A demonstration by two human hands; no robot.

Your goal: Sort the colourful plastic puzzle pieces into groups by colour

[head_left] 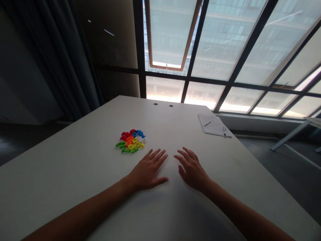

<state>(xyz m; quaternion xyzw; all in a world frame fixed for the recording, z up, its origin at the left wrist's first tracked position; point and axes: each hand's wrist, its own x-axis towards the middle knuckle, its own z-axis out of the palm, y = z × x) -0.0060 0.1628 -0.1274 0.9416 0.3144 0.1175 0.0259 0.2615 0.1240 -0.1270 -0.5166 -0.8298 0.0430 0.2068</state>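
My left hand lies flat on the white table, fingers stretched out and holding nothing. My right hand rests beside it, a short gap between them, fingers spread and empty. A small heap of coloured plastic pieces, red, orange, blue, yellow, white and green, lies on the table just beyond and left of my left hand. Neither hand touches the heap.
A sheet of paper with a pen on it lies at the table's far right edge. Two small round holes sit near the far edge. Large windows and a dark curtain stand behind the table.
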